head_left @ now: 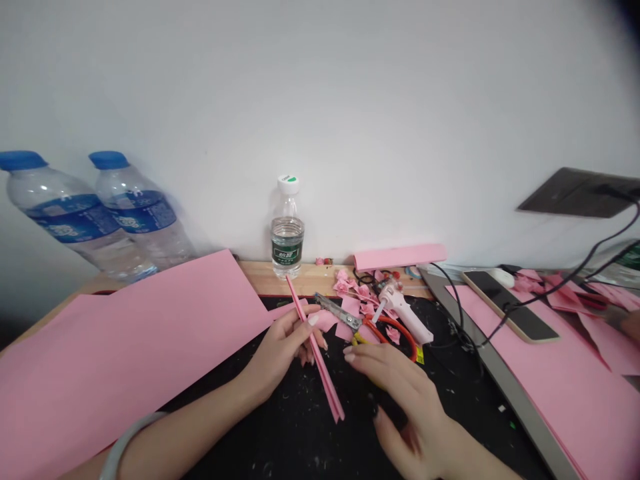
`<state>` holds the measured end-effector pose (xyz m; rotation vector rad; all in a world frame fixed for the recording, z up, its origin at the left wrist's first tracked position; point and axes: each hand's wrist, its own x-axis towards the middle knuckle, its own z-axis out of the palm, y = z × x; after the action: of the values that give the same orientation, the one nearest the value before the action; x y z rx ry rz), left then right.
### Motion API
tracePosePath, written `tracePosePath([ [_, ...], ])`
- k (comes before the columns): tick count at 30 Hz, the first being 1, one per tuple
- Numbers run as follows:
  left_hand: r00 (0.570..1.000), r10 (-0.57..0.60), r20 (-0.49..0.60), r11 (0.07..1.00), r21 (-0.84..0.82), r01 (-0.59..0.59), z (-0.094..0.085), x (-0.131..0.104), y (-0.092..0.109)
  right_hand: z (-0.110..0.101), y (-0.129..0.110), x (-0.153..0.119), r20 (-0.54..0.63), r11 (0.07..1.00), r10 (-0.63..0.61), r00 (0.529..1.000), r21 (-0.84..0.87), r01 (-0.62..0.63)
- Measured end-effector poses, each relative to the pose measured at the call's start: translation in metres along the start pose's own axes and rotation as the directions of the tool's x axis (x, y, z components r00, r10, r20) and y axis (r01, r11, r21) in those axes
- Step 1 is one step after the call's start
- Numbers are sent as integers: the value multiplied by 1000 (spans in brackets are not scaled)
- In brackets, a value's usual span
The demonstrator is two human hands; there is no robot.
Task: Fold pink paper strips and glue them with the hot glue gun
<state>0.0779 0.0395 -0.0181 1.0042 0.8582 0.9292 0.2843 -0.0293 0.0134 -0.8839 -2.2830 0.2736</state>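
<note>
My left hand (286, 340) is closed around a long, narrow strip of folded pink paper (320, 367), its pleats showing at the near end. The strip slants over a black mat (240, 440). My right hand (407, 393) has its thumb and fingers apart, just on the near side of the scissors (353, 321). These scissors have metal blades and red and yellow handles; part of the handles is hidden by the hand, and I cannot tell whether it touches them. A pale pink hot glue gun (407, 313) lies just behind, among small pink paper pieces (350, 283).
Large pink sheets (165, 327) cover the left side. A small water bottle (287, 233) and two large bottles (145, 217) stand by the wall. To the right are a phone (510, 307), pink paper (555, 353), black cables (550, 290) and another person's hand (627, 325).
</note>
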Motion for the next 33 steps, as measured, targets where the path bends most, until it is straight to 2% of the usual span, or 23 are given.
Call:
tracePosePath([
  [2,999,13,-32,1000,-19,-13,-1,1,0,-4,-6,-2,-43,995,-94,995,29,95],
  [3,999,13,-42,1000,-23,-14,-1,1,0,-4,-9,-3,-89,994,-82,993,61,87],
  [6,999,6,-44,1000,8,-6,-2,0,0,-4,-12,-1,-262,983,88,961,179,-41],
  [10,1000,-6,-16,997,76,8,-2,-1,1,-4,0,4,-499,959,254,829,238,-151],
  [14,1000,7,9,987,162,-8,-2,-1,4,-13,27,5,-558,929,368,744,185,-321],
  [16,999,30,14,976,214,-32,-1,-2,6,-19,46,5,-561,864,428,709,24,-502],
  [18,999,28,22,966,255,-33,0,-4,9,-24,66,4,-526,763,421,739,-235,-602],
  [20,999,17,26,960,279,-24,1,-6,11,-26,82,1,-454,682,473,755,-354,-640],
  [23,1000,8,26,954,299,-16,2,-9,12,-26,93,-1,-291,550,705,646,-350,-758],
  [25,1000,7,27,949,315,-15,2,-10,11,-26,93,0,-197,492,792,578,-356,-795],
  [29,1000,23,19,942,334,-28,3,-9,8,-28,89,4,-193,466,808,557,-370,-804],
  [33,1000,0,2,963,271,-1,5,-9,6,-33,85,5,-347,475,751,562,-309,-824],
])
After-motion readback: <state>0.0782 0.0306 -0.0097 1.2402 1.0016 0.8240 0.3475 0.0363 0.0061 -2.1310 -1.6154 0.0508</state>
